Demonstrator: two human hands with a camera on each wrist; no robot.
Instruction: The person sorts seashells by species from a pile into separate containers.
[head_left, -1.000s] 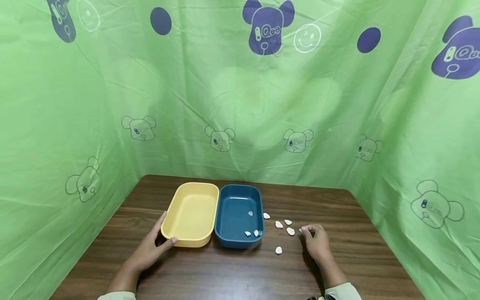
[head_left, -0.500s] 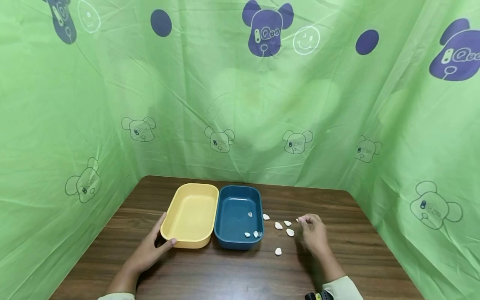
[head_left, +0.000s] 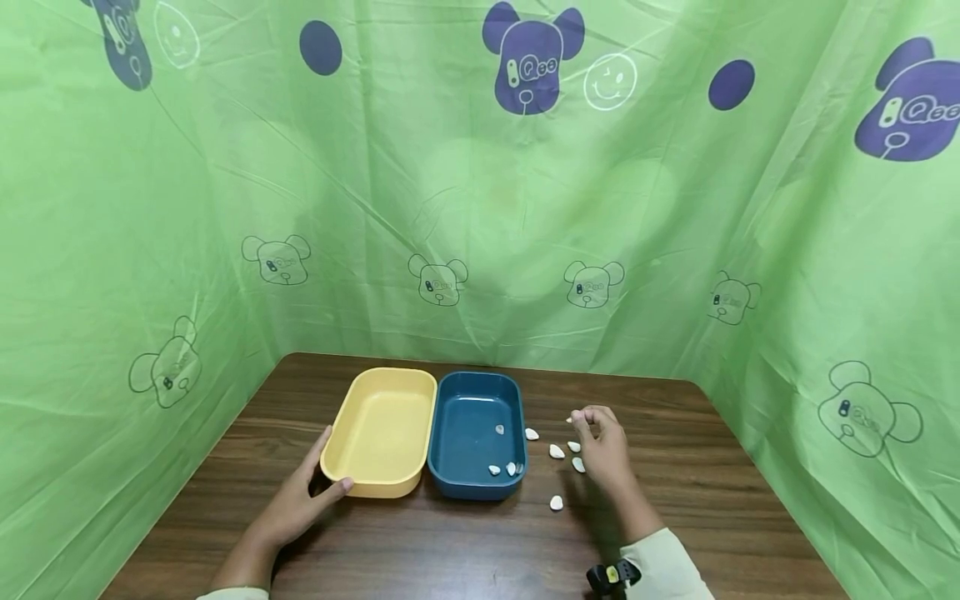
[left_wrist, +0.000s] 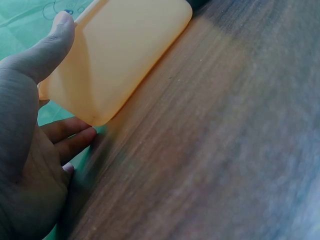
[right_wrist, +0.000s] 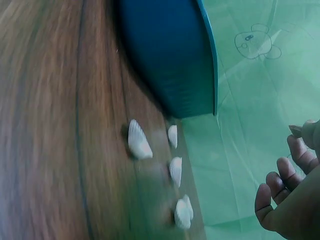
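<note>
My left hand (head_left: 296,504) holds the near left corner of a yellow plastic tray (head_left: 382,432), its thumb on the front wall and its fingers along the left side. In the left wrist view the thumb (left_wrist: 62,32) lies against the tray's outer wall. My right hand (head_left: 603,446) pinches a small seashell (head_left: 569,420) between thumb and fingertips, raised over the table. Below and around it, several white ribbed seashells (head_left: 557,452) lie on the wood. A dark blue tray (head_left: 476,407) stands between the hands, with a few shells (head_left: 494,470) inside.
The two trays stand side by side near the middle of the brown wooden table (head_left: 420,550). One shell (head_left: 557,503) lies apart, nearer the front. A green patterned curtain (head_left: 480,192) encloses the table's back and sides. A black watch (head_left: 613,575) is on the right wrist.
My right hand has moved left and away from the body with the pinched seashell, rising off the table. My left hand and both trays stay where they were.
</note>
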